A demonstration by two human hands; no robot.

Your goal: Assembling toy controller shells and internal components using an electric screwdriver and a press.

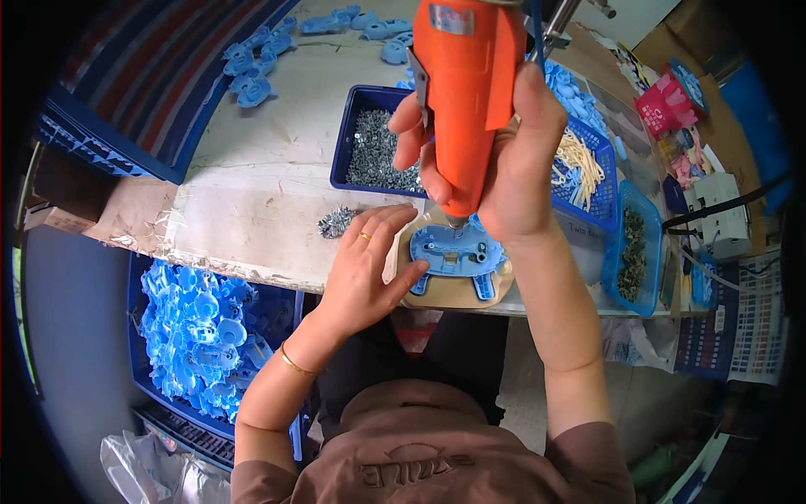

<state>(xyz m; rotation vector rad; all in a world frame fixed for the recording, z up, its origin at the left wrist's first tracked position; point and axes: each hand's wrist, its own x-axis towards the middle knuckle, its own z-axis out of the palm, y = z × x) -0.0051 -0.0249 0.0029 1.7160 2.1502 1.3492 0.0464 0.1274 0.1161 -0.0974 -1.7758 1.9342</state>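
Note:
My right hand (525, 160) is wrapped round an orange power screwdriver (466, 76) that hangs tip-down over the table. Its tip meets the upper edge of a light-blue plastic shell part (447, 267), which has round posts and a square opening. That part lies on a tan board (500, 290). My left hand (361, 273) is beside it with fingers stretched out, the thumb at the part's left edge. A small pile of metal screws (337, 222) lies by the left fingertips. Whether a screw sits under the tip is too small to tell.
A dark-blue bin (338, 168) of small metal pieces stands behind. To the right are a blue basket (609, 197) with cream strips and a light-blue tray (610, 260) of small parts. Blue shells (252, 63) lie far left; a crate (143, 370) of them stands below left.

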